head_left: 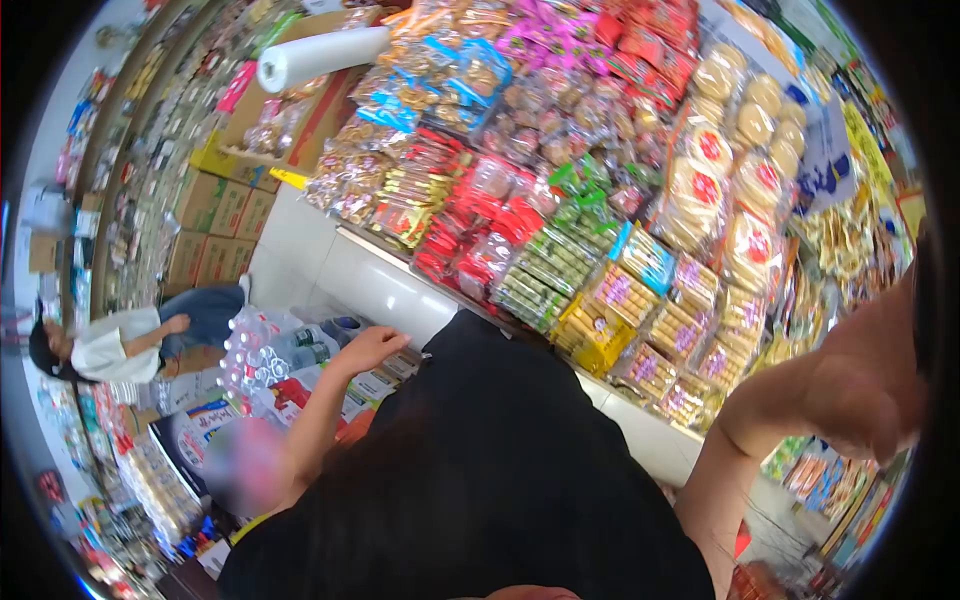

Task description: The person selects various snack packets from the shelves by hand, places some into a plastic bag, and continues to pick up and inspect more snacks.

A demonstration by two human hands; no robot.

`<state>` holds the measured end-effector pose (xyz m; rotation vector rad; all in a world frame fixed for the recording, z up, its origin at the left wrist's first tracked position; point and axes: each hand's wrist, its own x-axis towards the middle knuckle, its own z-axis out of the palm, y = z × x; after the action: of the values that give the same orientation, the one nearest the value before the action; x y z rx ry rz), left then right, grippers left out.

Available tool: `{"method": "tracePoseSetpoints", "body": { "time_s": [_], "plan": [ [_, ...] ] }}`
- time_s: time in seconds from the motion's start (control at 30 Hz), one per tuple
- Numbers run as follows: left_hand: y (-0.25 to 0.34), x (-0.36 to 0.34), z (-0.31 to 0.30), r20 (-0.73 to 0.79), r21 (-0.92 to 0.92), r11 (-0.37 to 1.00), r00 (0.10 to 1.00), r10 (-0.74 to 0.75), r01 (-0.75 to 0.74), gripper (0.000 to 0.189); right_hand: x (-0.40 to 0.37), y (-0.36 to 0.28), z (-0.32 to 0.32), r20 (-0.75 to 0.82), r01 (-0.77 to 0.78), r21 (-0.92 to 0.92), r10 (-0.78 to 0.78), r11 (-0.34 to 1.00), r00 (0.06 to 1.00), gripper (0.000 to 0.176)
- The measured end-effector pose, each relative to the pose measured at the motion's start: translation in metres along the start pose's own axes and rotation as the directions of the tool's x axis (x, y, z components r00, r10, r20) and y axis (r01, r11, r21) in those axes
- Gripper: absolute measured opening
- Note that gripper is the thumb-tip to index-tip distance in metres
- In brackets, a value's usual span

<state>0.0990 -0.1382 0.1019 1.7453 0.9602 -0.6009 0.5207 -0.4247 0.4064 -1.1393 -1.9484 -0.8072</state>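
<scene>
My left hand (376, 350) hangs out to the left of my black shirt (480, 450), with its fingers loosely stretched and nothing in them. Around it are shrink-wrapped water bottles (275, 350) and boxed goods on the left side. My right hand (865, 405) is raised close to the camera at the right edge. It is blurred and partly cut off, so its fingers are hard to make out. In front of me a display holds bagged snacks: green-wrapped sticks (555, 275), a yellow packet (595, 330) and round flat biscuits (695, 195).
A white plastic roll (325, 58) lies on an open carton (310, 135) at the display's corner. Stacked cardboard boxes (215, 220) stand beside packed shelves (150, 130). Another person (130, 340) in a white top is at the left. Pale floor tiles (300, 235) run along the display.
</scene>
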Motion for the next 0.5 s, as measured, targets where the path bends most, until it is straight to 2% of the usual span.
{"method": "tracePoseSetpoints", "body": {
  "time_s": [0.03, 0.07, 0.1, 0.17, 0.23, 0.27, 0.37, 0.5],
  "plan": [
    [0.002, -0.001, -0.001, -0.028, -0.023, 1.000, 1.000, -0.004, 0.004, 0.042, 0.008, 0.006, 0.009, -0.002, 0.037, 0.004, -0.037, 0.999, 0.999, 0.083],
    [0.006, -0.003, -0.001, -0.069, -0.013, 0.997, 0.995, 0.071, -0.072, 0.044, 0.009, 0.006, 0.018, -0.014, 0.065, 0.022, -0.065, 0.998, 0.998, 0.083],
    [0.009, -0.003, -0.002, -0.108, 0.001, 0.989, 0.983, 0.147, -0.147, 0.046, 0.001, 0.000, 0.031, -0.156, -0.040, 0.093, 0.055, 0.995, 0.986, 0.064],
    [0.014, -0.002, -0.006, -0.135, -0.014, 0.987, 0.979, 0.155, -0.158, 0.046, -0.017, -0.014, 0.058, -0.382, -0.222, 0.276, 0.318, 0.935, 0.868, 0.027],
    [0.020, -0.002, -0.009, -0.147, -0.021, 0.985, 0.975, 0.167, -0.172, 0.046, -0.020, -0.021, 0.080, -0.362, -0.407, 0.277, 0.487, 0.870, 0.795, 0.011],
    [0.024, -0.002, -0.012, -0.160, -0.008, 0.987, 0.974, 0.160, -0.164, 0.046, -0.014, -0.022, 0.091, -0.303, -0.450, 0.318, 0.539, 0.834, 0.786, 0.006],
    [0.024, 0.001, -0.026, -0.162, -0.005, 0.989, 0.976, 0.147, -0.150, 0.044, -0.005, -0.030, 0.137, -0.215, -0.566, 0.384, 0.666, 0.730, 0.714, 0.007],
    [-0.002, 0.017, -0.050, -0.182, -0.004, 0.986, 0.970, 0.161, -0.164, 0.043, -0.002, -0.038, 0.211, 0.043, -0.678, 0.478, 0.756, 0.558, 0.653, 0.007]
  ]
}}
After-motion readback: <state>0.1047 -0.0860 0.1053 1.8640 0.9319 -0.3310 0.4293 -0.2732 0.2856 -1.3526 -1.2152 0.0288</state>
